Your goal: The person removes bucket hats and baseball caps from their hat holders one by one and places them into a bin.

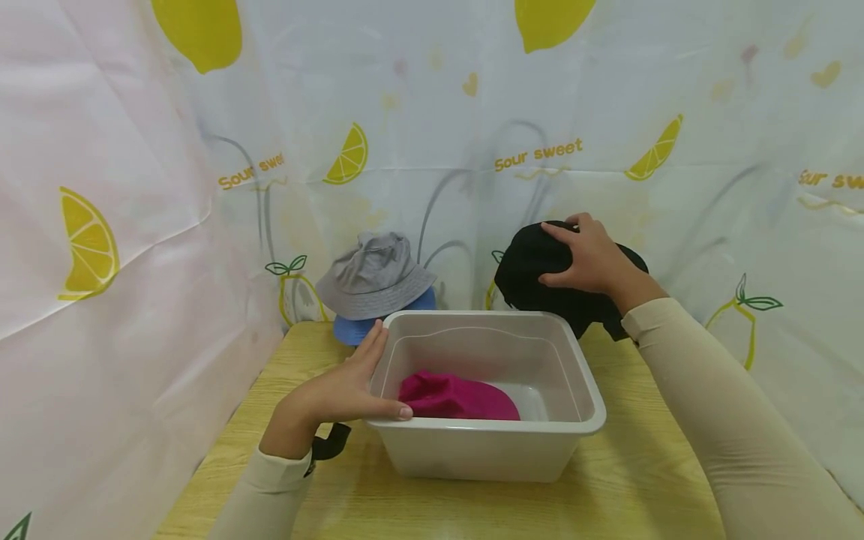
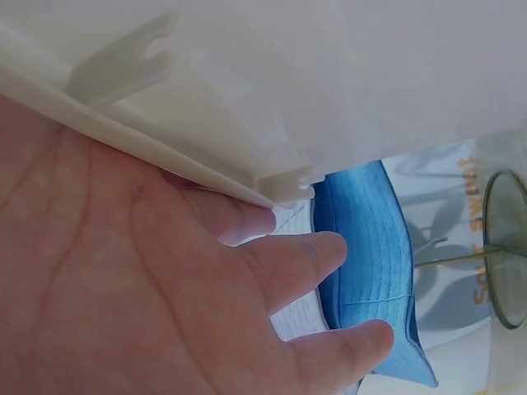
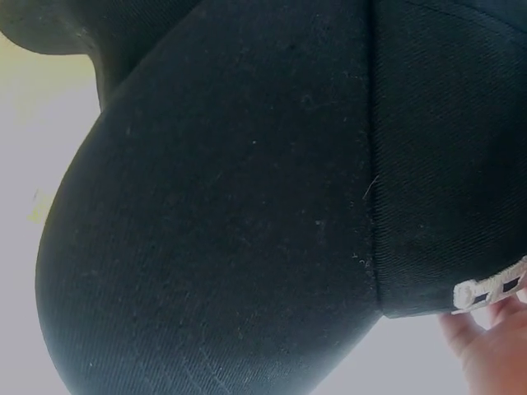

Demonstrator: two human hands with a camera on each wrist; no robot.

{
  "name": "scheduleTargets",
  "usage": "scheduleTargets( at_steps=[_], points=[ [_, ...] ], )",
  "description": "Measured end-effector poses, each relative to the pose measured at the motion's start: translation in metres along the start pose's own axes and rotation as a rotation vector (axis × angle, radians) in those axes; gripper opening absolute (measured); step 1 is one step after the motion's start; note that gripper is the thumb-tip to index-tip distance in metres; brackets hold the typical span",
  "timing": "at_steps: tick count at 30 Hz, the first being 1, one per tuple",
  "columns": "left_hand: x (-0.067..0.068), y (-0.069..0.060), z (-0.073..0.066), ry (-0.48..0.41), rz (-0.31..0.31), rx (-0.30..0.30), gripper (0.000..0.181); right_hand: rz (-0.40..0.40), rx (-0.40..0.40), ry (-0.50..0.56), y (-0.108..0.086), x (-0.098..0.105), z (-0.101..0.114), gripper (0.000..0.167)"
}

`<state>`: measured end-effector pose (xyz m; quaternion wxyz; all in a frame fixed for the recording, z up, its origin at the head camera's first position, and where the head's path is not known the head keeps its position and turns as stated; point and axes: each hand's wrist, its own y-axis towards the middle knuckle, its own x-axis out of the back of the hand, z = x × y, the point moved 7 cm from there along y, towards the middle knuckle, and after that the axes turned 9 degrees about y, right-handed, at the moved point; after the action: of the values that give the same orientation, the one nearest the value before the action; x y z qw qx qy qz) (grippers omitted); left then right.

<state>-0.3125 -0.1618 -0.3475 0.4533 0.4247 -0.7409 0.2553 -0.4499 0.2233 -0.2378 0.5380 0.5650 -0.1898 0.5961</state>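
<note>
At the back right, my right hand point(image 1: 590, 259) grips a black cap point(image 1: 533, 262), its fingers spread over the crown. The right wrist view shows the cap's dark fabric point(image 3: 230, 197) up close, with fingertips at an edge bearing white embroidery. More black fabric point(image 1: 607, 315) shows under the hand; whether it is a second cap I cannot tell. My left hand point(image 1: 344, 394) rests on the left rim of a pale plastic bin point(image 1: 486, 426), fingers straight, thumb over the front corner. Inside the bin lies a magenta cap point(image 1: 462, 397).
Behind the bin's left corner, a grey bucket hat point(image 1: 374, 277) sits on a blue bucket hat point(image 1: 349, 330). The wooden table point(image 1: 641, 465) meets a lemon-printed curtain point(image 1: 432, 97) at the back and sides.
</note>
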Motion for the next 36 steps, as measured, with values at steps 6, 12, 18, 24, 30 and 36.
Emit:
scheduleTargets(
  at_steps=[6,12,18,24,30,36],
  points=[
    [0.000,0.001,0.000,-0.002,-0.002,-0.003,0.136,-0.039,0.005,0.022,0.000,0.010,0.001,0.097],
    [0.000,0.001,-0.001,-0.016,-0.003,0.002,0.137,-0.059,0.017,0.045,0.000,0.018,0.004,0.096],
    [-0.001,0.002,0.000,-0.022,-0.002,0.006,0.137,-0.073,0.030,0.063,0.000,0.025,0.012,0.096],
    [-0.001,0.002,0.000,-0.018,-0.001,0.003,0.137,-0.095,0.084,0.075,-0.001,0.030,0.025,0.095],
    [-0.001,0.002,0.000,-0.017,-0.001,0.000,0.137,-0.132,0.204,0.099,-0.003,0.036,0.048,0.094],
    [-0.002,0.002,0.001,-0.020,0.005,0.010,0.137,-0.153,0.266,0.115,-0.006,0.035,0.064,0.093]
  ],
)
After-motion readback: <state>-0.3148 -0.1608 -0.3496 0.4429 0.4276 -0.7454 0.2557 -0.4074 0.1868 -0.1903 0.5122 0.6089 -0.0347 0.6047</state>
